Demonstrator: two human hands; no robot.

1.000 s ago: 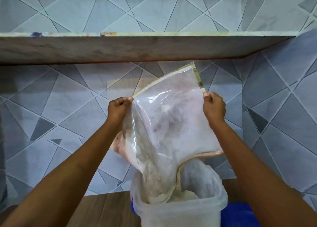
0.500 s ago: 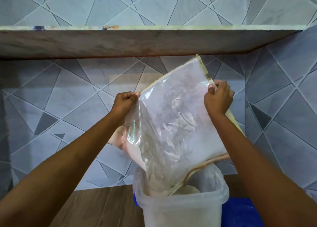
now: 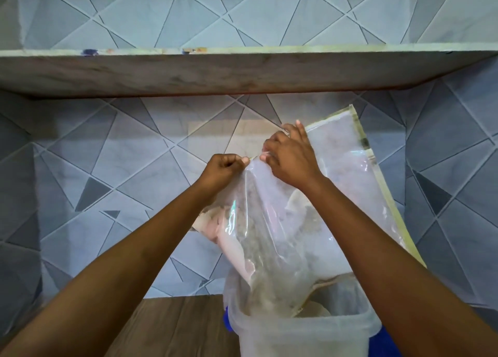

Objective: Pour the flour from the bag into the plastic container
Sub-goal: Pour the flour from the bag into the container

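Observation:
A clear plastic bag (image 3: 342,195), dusted white with flour inside, hangs upside down with its mouth in the translucent plastic container (image 3: 301,332) at the bottom. A little pale flour (image 3: 314,309) shows inside the container. My left hand (image 3: 223,168) pinches the bag's raised left corner. My right hand (image 3: 289,160) grips the bag's upper edge close beside the left hand. The bag's right corner stands free and tilts away to the right.
A grey shelf (image 3: 242,71) runs across above the hands. The tiled wall (image 3: 107,154) is close behind. The container stands on a wooden counter (image 3: 175,327), with something blue (image 3: 382,343) behind its right side.
My right hand has moved left along the bag's top edge, from the right corner to just beside my left hand. The bag's right corner now sticks up free.

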